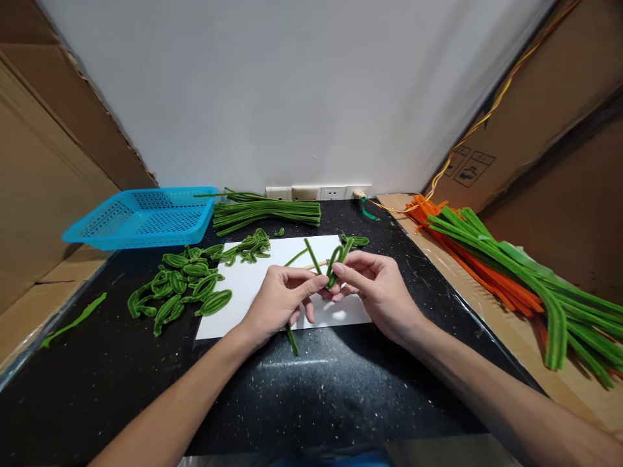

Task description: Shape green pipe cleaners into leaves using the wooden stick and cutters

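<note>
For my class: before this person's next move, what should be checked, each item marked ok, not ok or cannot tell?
1. Left hand pinching green pipe cleaner: ok.
2. Right hand on the looped piece: ok.
3. White paper beneath the hands: ok.
4. Leaf-shaped loops all off the paper: not ok, some overlap its left side.
5. Straight green bundle gathered behind the paper: ok.
6. Join tight: cannot tell, fingers hide it.

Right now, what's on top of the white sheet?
Green looped pieces overlap the far left corner of the white sheet, and leaf-shaped pieces its left edge. The left hand and right hand, holding green strips, hide part of it; what lies beneath is unseen.
</note>
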Demonstrator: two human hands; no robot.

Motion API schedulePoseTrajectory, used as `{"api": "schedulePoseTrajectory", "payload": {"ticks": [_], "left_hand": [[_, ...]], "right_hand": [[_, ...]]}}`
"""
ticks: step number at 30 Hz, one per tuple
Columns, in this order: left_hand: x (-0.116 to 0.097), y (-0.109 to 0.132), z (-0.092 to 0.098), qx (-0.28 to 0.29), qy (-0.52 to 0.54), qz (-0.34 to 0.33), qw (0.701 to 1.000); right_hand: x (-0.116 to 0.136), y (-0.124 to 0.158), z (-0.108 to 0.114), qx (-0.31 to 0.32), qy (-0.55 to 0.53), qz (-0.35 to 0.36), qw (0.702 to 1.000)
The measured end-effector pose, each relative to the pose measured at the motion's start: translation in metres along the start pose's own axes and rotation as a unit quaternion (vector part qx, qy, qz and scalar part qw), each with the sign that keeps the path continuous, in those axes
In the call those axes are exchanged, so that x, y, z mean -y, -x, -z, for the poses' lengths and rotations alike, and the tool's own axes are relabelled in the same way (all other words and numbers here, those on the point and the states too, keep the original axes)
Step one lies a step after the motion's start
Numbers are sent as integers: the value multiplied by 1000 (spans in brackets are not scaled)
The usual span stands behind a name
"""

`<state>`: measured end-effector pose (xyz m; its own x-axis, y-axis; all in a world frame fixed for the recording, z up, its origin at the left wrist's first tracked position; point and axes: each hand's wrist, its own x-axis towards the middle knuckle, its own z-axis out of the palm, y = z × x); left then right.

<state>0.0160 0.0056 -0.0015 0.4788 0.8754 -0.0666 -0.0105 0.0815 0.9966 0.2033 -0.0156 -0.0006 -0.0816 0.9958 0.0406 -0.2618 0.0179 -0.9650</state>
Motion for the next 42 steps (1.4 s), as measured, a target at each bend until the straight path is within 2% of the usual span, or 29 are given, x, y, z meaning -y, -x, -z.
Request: {"api": "schedulePoseTrajectory", "payload": {"ticks": [4,9,17,22,26,28,31,34,36,39,42], "left_hand": [[2,2,-7,-7,-13,-37,999],[2,4,-11,19,15,-31,999],[-1,4,-1,51,-51,-50,996],[-1,5,7,78,-69,-32,994],[0,3,9,106,-30,25,994],[1,2,8,93,-13,35,995],[1,-1,5,31,20,14,999],[1,-3,3,-50,51,-28,997],[2,-4,3,-81,55,-53,994],[4,-5,3,-89,55,-63,993],[6,-5,3,-66,54,-57,995]], "right_hand": [[-1,0,1,-16,-28,-6,999],[0,-1,2,3,-2,14,1000],[2,2,1,31,74,1,997],[1,1,1,85,66,-38,994],[0,2,0,98,54,-34,993],[1,2,0,71,52,-14,996],[4,1,-2,33,46,12,998],[4,0,-2,27,41,2,999],[2,0,-2,37,42,-18,998],[0,0,-3,64,46,-38,996],[-2,0,-3,55,36,-24,998]]}}
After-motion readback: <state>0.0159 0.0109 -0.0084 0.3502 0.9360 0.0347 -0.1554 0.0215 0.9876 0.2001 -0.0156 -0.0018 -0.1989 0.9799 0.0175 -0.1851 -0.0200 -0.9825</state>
